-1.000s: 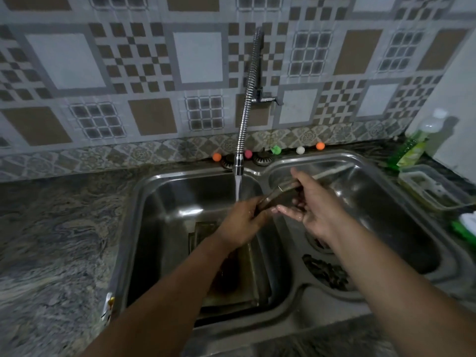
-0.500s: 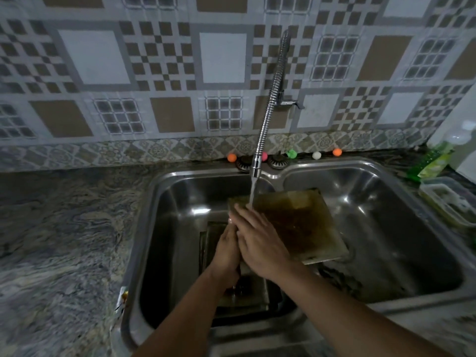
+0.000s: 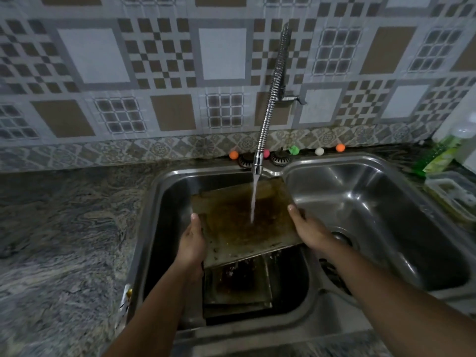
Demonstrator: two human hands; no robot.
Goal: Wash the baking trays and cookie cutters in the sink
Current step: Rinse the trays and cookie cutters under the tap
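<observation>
Holding the tray (image 3: 239, 222) at centre frame, we grip its side edges, left hand (image 3: 192, 240) and right hand (image 3: 307, 229) curled round them; we tilt it under the tap (image 3: 273, 99) so water (image 3: 253, 199) sheets across the grime into the sink (image 3: 164, 191); more trays (image 3: 238, 284) wait below.

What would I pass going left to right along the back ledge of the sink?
Orange ball → dark round drain strainer → pink ball → second drain strainer → green ball → white ball → second orange ball.
</observation>
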